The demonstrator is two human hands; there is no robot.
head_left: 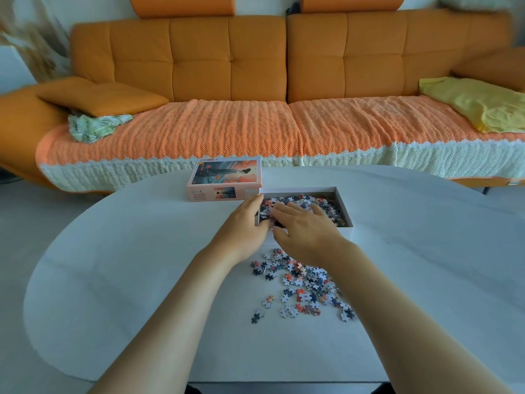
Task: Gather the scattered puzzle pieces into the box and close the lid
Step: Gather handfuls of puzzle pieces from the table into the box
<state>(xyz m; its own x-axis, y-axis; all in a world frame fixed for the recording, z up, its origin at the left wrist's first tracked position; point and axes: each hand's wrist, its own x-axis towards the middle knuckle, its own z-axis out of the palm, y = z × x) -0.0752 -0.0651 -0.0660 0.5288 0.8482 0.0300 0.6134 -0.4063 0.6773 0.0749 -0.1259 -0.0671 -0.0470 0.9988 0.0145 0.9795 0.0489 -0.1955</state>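
Forearms were extended over loose puzzle pieces lying on the bench. The right hand was spread flat in the box; the left hand was set at its wall, fingers hidden, grip untellable. Heaped pieces could be flicked out on withdrawal.

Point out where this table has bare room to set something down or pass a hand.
Bare: the table's left side, from the lid and left hand out to the edge; its right side, beyond the box and loose pieces; the near strip below those pieces. Crowded: the box's near-left corner, where the right hand meets the left, and the scatter before it.
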